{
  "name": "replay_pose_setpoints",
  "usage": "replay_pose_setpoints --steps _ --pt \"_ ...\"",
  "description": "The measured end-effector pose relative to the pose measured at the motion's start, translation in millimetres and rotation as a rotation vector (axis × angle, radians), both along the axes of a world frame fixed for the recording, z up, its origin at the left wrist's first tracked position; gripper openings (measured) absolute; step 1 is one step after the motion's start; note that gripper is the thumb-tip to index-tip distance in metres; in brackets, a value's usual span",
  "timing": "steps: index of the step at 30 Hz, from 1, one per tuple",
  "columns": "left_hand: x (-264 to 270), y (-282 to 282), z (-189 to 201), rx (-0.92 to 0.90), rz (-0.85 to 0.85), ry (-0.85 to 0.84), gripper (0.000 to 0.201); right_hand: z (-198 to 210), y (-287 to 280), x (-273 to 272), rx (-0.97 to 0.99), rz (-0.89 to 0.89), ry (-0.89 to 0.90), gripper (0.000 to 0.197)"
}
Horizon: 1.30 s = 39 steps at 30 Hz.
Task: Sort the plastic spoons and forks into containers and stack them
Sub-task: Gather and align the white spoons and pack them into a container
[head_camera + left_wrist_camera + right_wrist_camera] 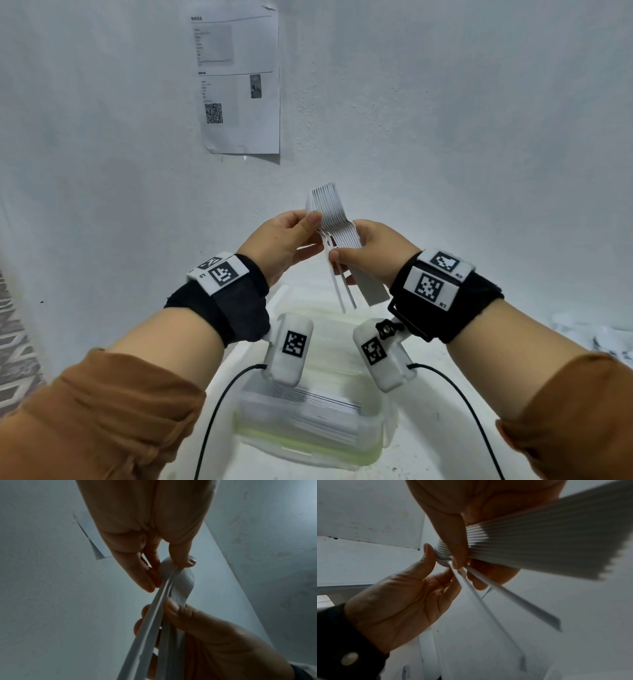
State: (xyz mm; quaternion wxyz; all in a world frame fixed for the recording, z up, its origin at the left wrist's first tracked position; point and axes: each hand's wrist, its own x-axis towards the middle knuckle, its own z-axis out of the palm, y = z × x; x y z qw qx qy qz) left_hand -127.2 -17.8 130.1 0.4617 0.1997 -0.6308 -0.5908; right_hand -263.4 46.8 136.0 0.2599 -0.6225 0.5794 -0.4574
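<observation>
- The right hand (373, 253) is gripping a thick stack of white plastic spoons (334, 219) around the handles, thumb curled across the front and fingers wrapped behind.
- The spoons are nesting tightly; their thin edges are forming a fine ribbed, pleated surface, and the rounded bowls are fanning upward in front of the wall.
- The handle ends are sticking out below the right hand as a flat block with a sawtooth edge.
- The left hand (284, 240) is pinching the bowl end of the stack, thumb on one side and fingertips (150, 584) on the other, at the smooth curved bowl of the outermost spoon.
- Two loose handles (344, 291) are splaying away from the stack, long, narrow and flat with squared tips; whether they belong to spoons or forks is not showing.
- The whole bundle is hanging in mid-air between the two hands, above the container (371, 442) and not touching it.
- The container is sitting on the white table (428, 445) below the wrists; it is translucent plastic, rectangular with rounded corners and a pale green rim, and is holding a layer of white cutlery showing as fine parallel lines.
- A printed sheet (239, 85) with a square code is sticking to the rough white wall (445, 120).
- Both wrists are wearing black bands with patterned marker tags, over brown sleeves (102, 411).
</observation>
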Motion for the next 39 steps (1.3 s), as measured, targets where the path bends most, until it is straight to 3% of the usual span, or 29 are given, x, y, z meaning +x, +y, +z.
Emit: replay_pose_setpoints --steps 11,15,19,22,26,30,39 --pt "33.2 -30.0 -4.5 0.074 -0.008 0.014 0.016 -3.3 -18.2 19.0 -0.03 -0.046 -0.102 0.007" --pt "41.1 -35.3 -6.9 0.094 -0.054 0.012 0.014 -5.0 -22.9 30.9 -0.017 -0.051 -0.025 0.009" --pt "46.6 -36.1 -6.5 0.089 -0.093 0.017 0.017 -4.9 -28.1 45.9 -0.025 -0.045 0.061 0.022" --pt "53.2 -37.8 -5.4 0.051 -0.087 -0.004 0.011 -3.5 -31.3 54.0 -0.038 -0.043 0.107 0.017" --pt "58.2 -40.6 -5.0 0.018 -0.073 -0.028 0.01 -1.5 -36.8 56.5 -0.038 -0.12 0.305 0.029" --pt "60.1 -42.1 -4.8 0.034 -0.078 -0.007 0.008 -1.3 -36.2 61.0 0.002 -0.034 0.195 0.017" --pt "69.6 -46.1 -6.1 -0.028 -0.119 -0.093 0.014 -0.1 -32.6 56.9 0.135 0.026 0.224 0.022"
